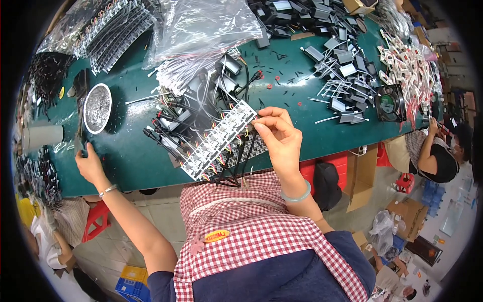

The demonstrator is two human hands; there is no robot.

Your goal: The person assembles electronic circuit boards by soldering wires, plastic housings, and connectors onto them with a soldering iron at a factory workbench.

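Fingers of the right hand (275,132) pinch the upper end of a long white strip of small modules (219,138), which slants down to the left across the near edge of the green bench (131,151). Thin black leads and coloured wires (236,163) hang from the strip's underside, down toward the red-and-white checked apron (251,231) at the person's chest. The strip's lower end lies over a tangle of black cables and connectors (166,128) on the bench.

The left hand (89,163) is stretched far out to the left, fingers curled on a dark, slim tool (80,136) at the bench edge — I cannot tell what kind of tool it is. Just beyond it sits a round white-rimmed dish of silvery bits (97,108), and further left a grey-white cylinder (43,137) lies on its side.

Behind the strip, clear plastic bags (201,25) cover more parts. To the right — well apart from either hand — are heaps of grey metal pieces with white cable ties (337,55), a small black fan (390,103) and a pile of red-and-white parts (407,65). Another person (432,151) sits at the bench's right end.
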